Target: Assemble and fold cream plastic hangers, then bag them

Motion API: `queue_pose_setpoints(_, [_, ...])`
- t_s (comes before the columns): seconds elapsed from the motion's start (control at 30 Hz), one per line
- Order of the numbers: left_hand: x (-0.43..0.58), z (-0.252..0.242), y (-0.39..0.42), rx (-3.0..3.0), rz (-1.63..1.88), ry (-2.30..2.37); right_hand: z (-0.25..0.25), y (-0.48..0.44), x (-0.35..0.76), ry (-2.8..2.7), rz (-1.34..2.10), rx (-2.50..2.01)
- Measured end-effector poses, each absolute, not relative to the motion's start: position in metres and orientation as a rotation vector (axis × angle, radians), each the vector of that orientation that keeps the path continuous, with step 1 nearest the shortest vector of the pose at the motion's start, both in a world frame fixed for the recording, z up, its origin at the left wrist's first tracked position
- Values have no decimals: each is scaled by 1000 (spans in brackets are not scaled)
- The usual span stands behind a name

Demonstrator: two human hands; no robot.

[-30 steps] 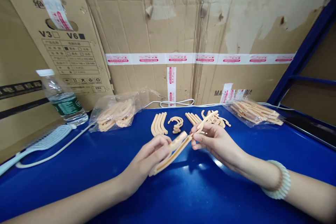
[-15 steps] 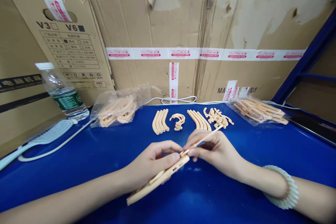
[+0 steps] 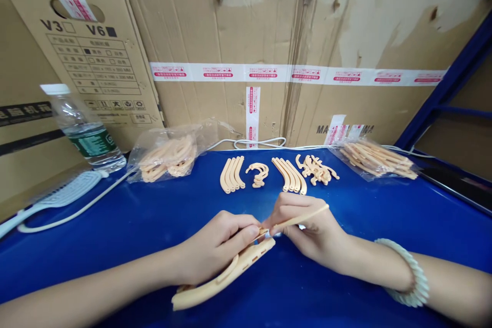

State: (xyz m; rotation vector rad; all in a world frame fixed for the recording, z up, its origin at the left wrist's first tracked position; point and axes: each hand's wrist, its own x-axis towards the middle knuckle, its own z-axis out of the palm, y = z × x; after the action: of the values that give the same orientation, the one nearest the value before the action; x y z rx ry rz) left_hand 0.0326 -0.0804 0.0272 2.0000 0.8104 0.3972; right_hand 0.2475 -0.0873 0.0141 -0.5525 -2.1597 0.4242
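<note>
My left hand (image 3: 219, 246) is closed around a long, curved beige piece with slots (image 3: 230, 279) along its edge, tilted up to the right. A thinner curved strip lies against it under the fingers. My right hand (image 3: 307, 228) pinches a slim beige strip (image 3: 303, 217) near the far end of the slotted piece. The fingertips of both hands almost meet there, and the fingers partly hide where the parts come together.
Behind the hands lie curved beige arms in two rows (image 3: 232, 174) (image 3: 290, 177), small hooks (image 3: 258, 173) and a pile of small parts (image 3: 317, 169). Bagged parts (image 3: 167, 159) (image 3: 378, 159), a water bottle (image 3: 90, 138), a hairbrush (image 3: 65, 195) and a white cable (image 3: 84, 207) surround them.
The slim strip in my right hand has swung to a flatter angle, its free end lower. The slotted piece has turned, showing more slots, and its near end has shifted left.
</note>
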Motion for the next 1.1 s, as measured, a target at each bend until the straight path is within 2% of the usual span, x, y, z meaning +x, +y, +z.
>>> queue_pose_setpoints(0.33, [30, 28, -76, 2025, 352, 789, 20, -82, 252, -2347, 81, -399])
queue_pose_setpoints(0.47, [29, 19, -71, 1656, 372, 714, 37, -80, 255, -2317, 77, -352])
queue_pose_setpoints(0.57, [30, 12, -64, 1335, 513, 626, 55, -68, 273, -2118, 161, -582])
queue_pose_setpoints(0.7, [32, 9, -58, 1061, 714, 593, 65, -33, 324, -2029, 272, -1214])
queue_pose_setpoints(0.83, [33, 14, -58, 902, 818, 695, 59, -1, 365, -2068, 82, -1693])
queue_pose_setpoints(1.1, [32, 25, -60, 793, 908, 776, 39, 17, 380, -2120, -25, -1870])
